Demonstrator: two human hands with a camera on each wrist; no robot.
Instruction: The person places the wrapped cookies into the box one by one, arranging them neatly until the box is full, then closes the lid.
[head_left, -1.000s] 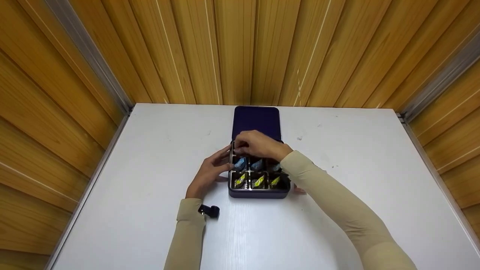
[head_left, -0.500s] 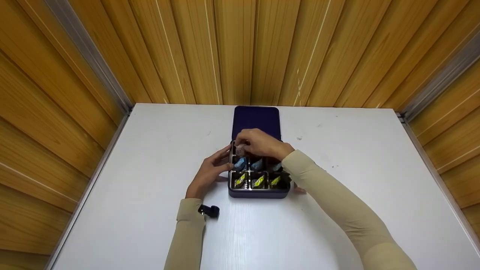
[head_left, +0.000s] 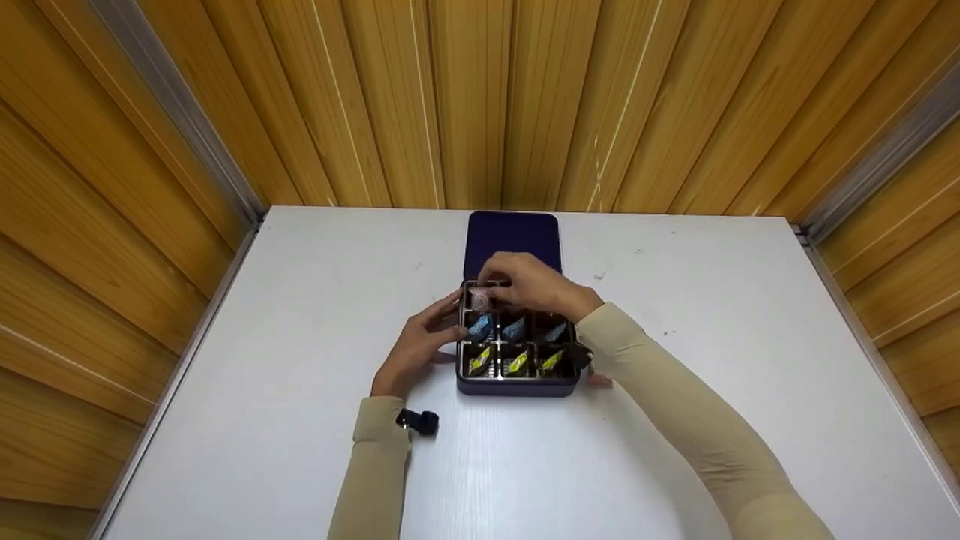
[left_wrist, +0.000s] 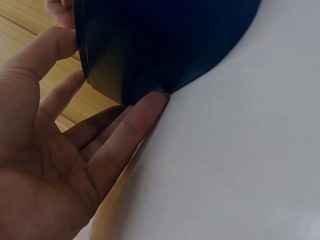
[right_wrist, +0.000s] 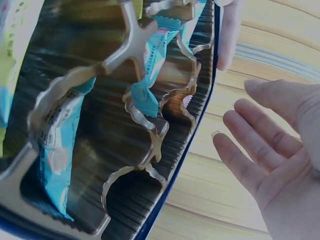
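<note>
An open dark blue box [head_left: 517, 389] holds a divided tray in the head view. Yellow-green packets [head_left: 517, 364] lie in its front row, blue packets [head_left: 480, 328] in the middle row. A pale pink packet [head_left: 480, 300] sits in the back left compartment. Just right of that packet, my right hand [head_left: 536, 286] hovers over the back row; the right wrist view shows its fingers [right_wrist: 260, 145] apart, holding nothing. My left hand [head_left: 420, 346] rests against the box's left side, thumb at the rim. In the left wrist view its extended fingers [left_wrist: 127, 135] touch the dark wall [left_wrist: 170, 45].
The box's lid [head_left: 511, 238] lies back behind it on the white table [head_left: 300, 337]. A small pinkish thing [head_left: 600, 381] shows right of the box, partly hidden by my right arm. Wood-patterned panels [head_left: 465, 105] stand behind the table.
My right hand has shifted slightly back and to the right, its fingers no longer over the back left compartment. The pink packet there has come into view. My left hand has stayed put.
</note>
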